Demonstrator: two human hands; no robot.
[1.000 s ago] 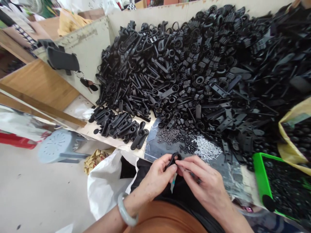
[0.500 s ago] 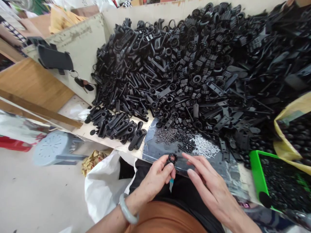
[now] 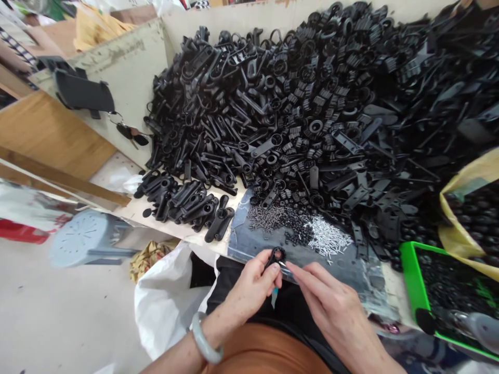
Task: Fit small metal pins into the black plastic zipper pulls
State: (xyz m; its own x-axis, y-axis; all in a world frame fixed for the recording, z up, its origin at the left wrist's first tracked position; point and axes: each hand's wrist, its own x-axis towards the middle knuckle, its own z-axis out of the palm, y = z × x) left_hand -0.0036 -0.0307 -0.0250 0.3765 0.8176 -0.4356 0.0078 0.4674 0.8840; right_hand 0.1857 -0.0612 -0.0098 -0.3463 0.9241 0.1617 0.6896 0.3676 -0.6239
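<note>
My left hand (image 3: 249,283) pinches a black plastic ring-ended piece (image 3: 279,254) between thumb and fingers, its ring facing up. A teal-and-white tip (image 3: 274,297) shows below that hand. My right hand (image 3: 331,296) is closed in a pinch with its fingertips at the ring's right side. Between those fingertips and the ring shows a short silver pin (image 3: 282,263). Just beyond the hands, on a dark mat (image 3: 249,244), lie silver pins (image 3: 329,237), small black pieces (image 3: 297,224) and small brownish-grey pieces (image 3: 265,217).
A big heap of black plastic parts (image 3: 249,111) fills the table's back. Ring-ended arms (image 3: 187,200) lie in rows on the left. On the right stand a green tray (image 3: 409,275) and yellow sack (image 3: 452,208); a blurred grey object (image 3: 477,328) overhangs the tray. A stool (image 3: 80,236) stands left.
My right hand drew away from the ring with fingers apart, then came back to it in a pinch with a silver pin. A grey object has come in over the green tray.
</note>
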